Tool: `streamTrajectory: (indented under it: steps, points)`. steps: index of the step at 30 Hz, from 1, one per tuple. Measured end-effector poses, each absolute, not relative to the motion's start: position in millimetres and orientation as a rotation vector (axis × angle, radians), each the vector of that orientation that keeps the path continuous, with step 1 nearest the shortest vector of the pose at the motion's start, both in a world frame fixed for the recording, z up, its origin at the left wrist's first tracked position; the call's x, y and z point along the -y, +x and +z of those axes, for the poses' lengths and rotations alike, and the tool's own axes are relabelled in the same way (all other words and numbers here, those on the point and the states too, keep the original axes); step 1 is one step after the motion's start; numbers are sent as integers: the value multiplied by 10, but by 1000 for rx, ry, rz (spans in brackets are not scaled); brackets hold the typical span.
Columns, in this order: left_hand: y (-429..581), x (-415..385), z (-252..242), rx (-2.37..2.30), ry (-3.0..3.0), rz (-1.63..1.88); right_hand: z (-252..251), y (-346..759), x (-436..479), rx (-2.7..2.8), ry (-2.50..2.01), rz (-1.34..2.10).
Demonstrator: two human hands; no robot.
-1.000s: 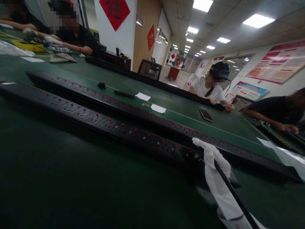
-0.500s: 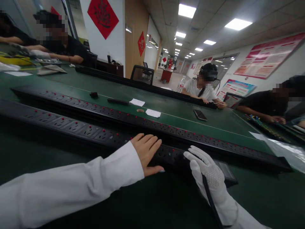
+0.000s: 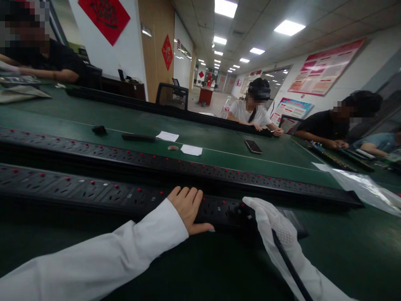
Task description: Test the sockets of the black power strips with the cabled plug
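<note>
My left hand [image 3: 187, 211], bare, lies across a long black power strip [image 3: 78, 193] with red dots along its sockets. Its fingers curl over the strip's far edge and the thumb rests along the near side. My right hand [image 3: 274, 223] wears a white dotted glove and is closed near the strip's right end. From its palm a black cable [image 3: 291, 265] runs down past the wrist. Dark parts under the gloved fingers are mostly hidden, so the cable's end does not show. Just right of the glove, the strip ends in a flat grey panel [image 3: 293, 219].
A second power strip [image 3: 175, 163] lies parallel behind the first. Farther back are paper slips [image 3: 191, 149], a dark bar [image 3: 138, 137], a small black piece [image 3: 99, 130] and a phone [image 3: 253, 146]. Plastic wrap [image 3: 366, 188] lies right. Other people sit around the green table [image 3: 219, 259].
The view has shifted, so things at the back sit farther left. My left fingers have drawn in more tightly over the strip. The gloved fingers have turned and come closer together.
</note>
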State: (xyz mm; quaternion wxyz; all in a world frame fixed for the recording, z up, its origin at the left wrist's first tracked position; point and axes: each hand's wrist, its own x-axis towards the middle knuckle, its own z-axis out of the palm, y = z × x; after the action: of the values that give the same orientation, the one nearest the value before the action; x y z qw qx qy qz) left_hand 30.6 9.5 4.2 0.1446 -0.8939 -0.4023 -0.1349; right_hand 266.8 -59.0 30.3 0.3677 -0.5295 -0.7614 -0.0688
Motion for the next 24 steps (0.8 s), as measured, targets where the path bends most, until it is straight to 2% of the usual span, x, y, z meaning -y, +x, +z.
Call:
streamTrajectory:
  steps: [5,12,17,24]
  points:
    - [361,-27,-20,1087,-2542,-483,297,2673,695,2117,-1348,-382]
    - [493,105,-118,1031,-2534,-676,90,2848,850,2046,-1465,-536]
    - [461,126,-269,894,-2433,-966,116,2893,835,2133,-1326,-518]
    - [431,171,-314,882,-2433,-1001,132,2899,894,2141,-1432,-435]
